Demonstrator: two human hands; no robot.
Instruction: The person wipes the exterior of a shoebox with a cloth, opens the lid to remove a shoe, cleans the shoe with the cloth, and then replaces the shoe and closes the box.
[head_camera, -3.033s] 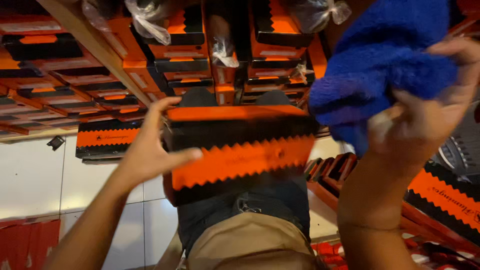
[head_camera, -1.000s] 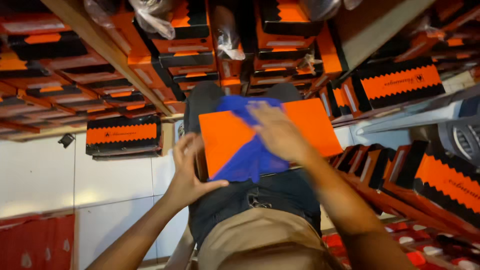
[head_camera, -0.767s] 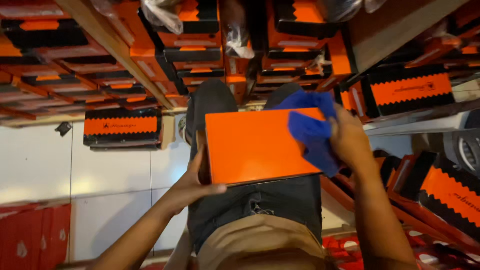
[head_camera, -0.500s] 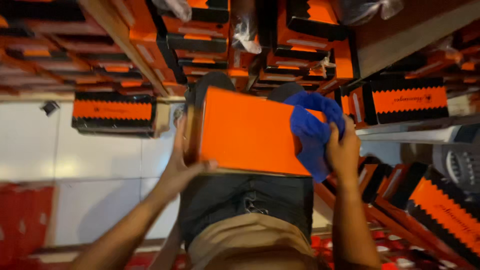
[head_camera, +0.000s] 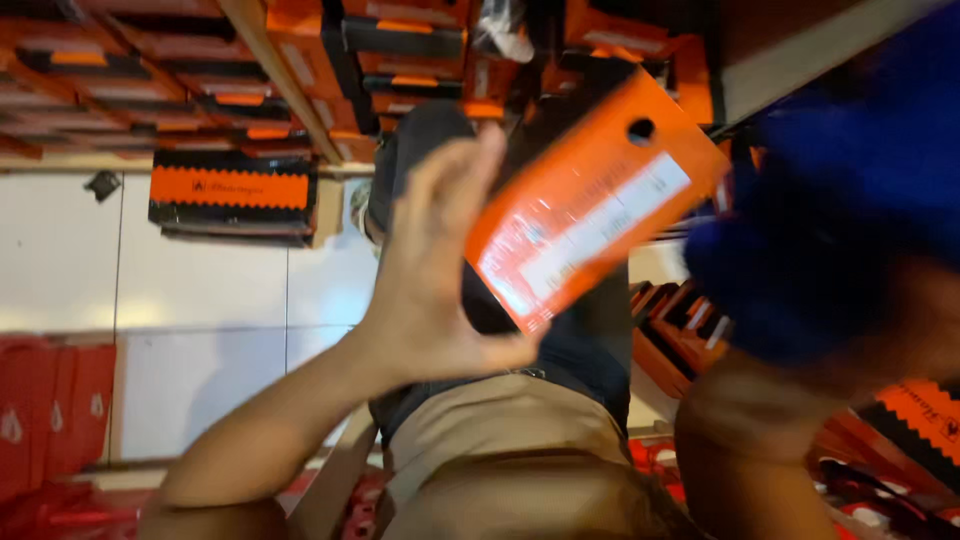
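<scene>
Head camera, looking down: closest of all, at the bottom, is the person's own tan shirt and, above it, dark trousers on the legs. Take the orange box as the marker for everything else. It is an orange cardboard box held up in the air and tilted, with one end turned to the camera; that end has a white label and a small round hole. The left hand is just left of the box. Its palm is open, its fingers are straight and close together, and its thumb touches the low corner of the box. Right of the box, very near the camera and blurry, is a blue cloth. The right hand is under that cloth, just beside the box, and it seems to hold the cloth, but its fingers are covered and blurred, so how they are set cannot be told. Left of the box and farther off, a black and orange box lies on the white tiled floor. Beyond the box, farthest away, are shelves stacked with more orange and black boxes.
</scene>
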